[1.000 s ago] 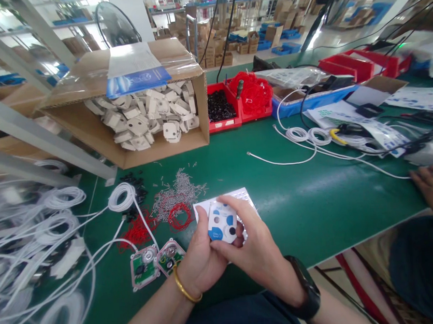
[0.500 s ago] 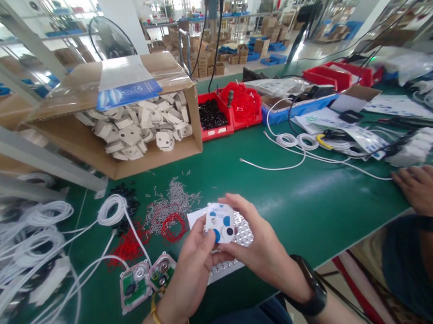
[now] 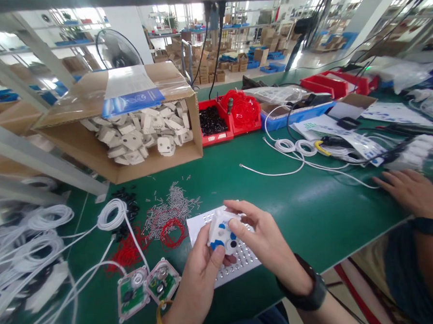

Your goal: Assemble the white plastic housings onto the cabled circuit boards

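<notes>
Casing [image 3: 226,237], its lettering [image 3: 225,222] partly covered, is clamped between left hand [image 3: 197,274] and right hand [image 3: 267,242].

Your green table [image 3: 313,203] carries an open cardboard box [image 3: 166,165] and red bins [image 3: 210,140] farther back. Nearer you lie a white sheet [image 3: 196,225], scattered metal pins [image 3: 173,203] and two circuit housings [image 3: 132,293].

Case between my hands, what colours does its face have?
The case is white with blue patches, seen best in the head view.
</notes>
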Motion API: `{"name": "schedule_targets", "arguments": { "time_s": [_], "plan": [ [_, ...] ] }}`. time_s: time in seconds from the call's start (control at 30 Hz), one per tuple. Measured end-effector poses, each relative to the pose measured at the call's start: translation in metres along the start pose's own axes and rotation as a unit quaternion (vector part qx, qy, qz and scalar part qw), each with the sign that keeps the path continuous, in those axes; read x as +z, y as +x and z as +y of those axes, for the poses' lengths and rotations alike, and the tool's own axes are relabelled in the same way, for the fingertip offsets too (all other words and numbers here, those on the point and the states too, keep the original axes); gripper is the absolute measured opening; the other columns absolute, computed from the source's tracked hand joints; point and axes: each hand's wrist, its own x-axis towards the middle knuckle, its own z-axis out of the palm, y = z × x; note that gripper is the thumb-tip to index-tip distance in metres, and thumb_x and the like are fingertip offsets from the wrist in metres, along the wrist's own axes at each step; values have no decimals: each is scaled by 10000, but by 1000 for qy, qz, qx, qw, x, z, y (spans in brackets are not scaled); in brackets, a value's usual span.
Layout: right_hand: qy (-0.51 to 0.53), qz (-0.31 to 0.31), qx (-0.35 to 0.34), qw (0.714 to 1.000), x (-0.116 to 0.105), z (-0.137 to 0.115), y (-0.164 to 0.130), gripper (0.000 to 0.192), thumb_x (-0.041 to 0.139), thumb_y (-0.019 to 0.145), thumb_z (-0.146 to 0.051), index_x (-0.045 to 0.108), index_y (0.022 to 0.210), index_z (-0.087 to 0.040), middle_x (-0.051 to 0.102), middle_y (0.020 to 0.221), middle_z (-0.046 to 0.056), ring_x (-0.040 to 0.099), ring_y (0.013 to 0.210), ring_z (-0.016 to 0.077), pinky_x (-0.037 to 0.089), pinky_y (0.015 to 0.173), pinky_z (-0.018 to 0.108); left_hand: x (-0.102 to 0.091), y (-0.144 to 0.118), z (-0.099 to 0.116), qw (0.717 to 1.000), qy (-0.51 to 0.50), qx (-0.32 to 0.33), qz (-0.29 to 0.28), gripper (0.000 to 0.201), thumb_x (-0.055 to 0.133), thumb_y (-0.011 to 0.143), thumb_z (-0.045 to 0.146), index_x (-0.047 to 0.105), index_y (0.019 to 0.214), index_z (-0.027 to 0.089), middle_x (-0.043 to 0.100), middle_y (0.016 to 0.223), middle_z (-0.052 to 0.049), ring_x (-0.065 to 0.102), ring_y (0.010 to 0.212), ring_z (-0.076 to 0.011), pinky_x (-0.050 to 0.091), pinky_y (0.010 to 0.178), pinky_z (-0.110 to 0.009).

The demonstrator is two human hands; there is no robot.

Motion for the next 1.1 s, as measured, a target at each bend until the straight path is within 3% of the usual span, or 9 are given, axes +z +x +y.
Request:
{"name": "schedule_targets", "arguments": {
  "time_s": [0.13, 0.33, 0.47, 0.57, 0.77, 0.93, 1.1],
  "plan": [
    [-67, 12, -8, 998, 3, -8, 5, 225, 609, 773, -362, 681, 890, -184, 660, 863, 52, 598, 798, 195, 454, 670, 302, 1, -2, -1, 1000, 31, 2, 4, 435, 447, 897, 398, 348, 1286, 230, 558, 1118, -59, 582, 815, -142, 476, 767, -271],
    [-43, 30, 11, 999, 7, -3, 5, 171, 611, 763, -332, 664, 789, -171, 648, 765, 27, 579, 687, 155, 436, 609, 265, -1, -2, -2, 998, 66, 8, 9, 450, 446, 892, 409, 370, 1298, 228, 572, 1103, -70, 595, 772, -150, 490, 734, -285],
    [22, 15, 56, 998, 9, 3, 5, 243, 631, 752, -388, 632, 809, -152, 635, 725, 24, 565, 605, 138, 440, 538, 245, -3, 0, -2, 998, 59, 0, 8, 442, 447, 895, 402, 386, 1288, 208, 606, 974, -61, 587, 751, -155, 476, 726, -289],
    [75, -14, 85, 993, 9, 11, 5, 345, 585, 792, -447, 625, 932, -134, 640, 739, 41, 562, 580, 139, 452, 514, 250, -4, 3, -6, 1000, 2, -11, -5, 432, 435, 905, 388, 392, 1281, 180, 619, 850, -54, 585, 729, -163, 463, 716, -299],
    [86, -34, 71, 993, 6, 24, 7, 306, 574, 829, -394, 674, 944, -128, 657, 764, 51, 557, 653, 136, 452, 570, 241, -3, 5, -13, 989, -140, -38, 30, 421, 449, 902, 382, 406, 1265, 174, 604, 1012, -93, 590, 773, -167, 468, 768, -335],
    [95, -23, 66, 993, 8, 26, 6, 271, 595, 817, -363, 676, 950, -141, 656, 744, 37, 558, 630, 134, 449, 573, 245, -2, 6, -13, 986, -154, -40, 48, 442, 489, 877, 411, 447, 1225, 143, 619, 937, -94, 597, 755, -180, 460, 687, -305],
    [104, 3, 73, 992, 15, 28, 5, 296, 618, 791, -391, 683, 921, -133, 661, 726, 38, 538, 583, 131, 433, 541, 242, -5, 6, -14, 989, -136, -32, 46, 501, 494, 867, 433, 407, 1273, 153, 614, 936, -87, 589, 748, -177, 465, 708, -316]
  ]
}}
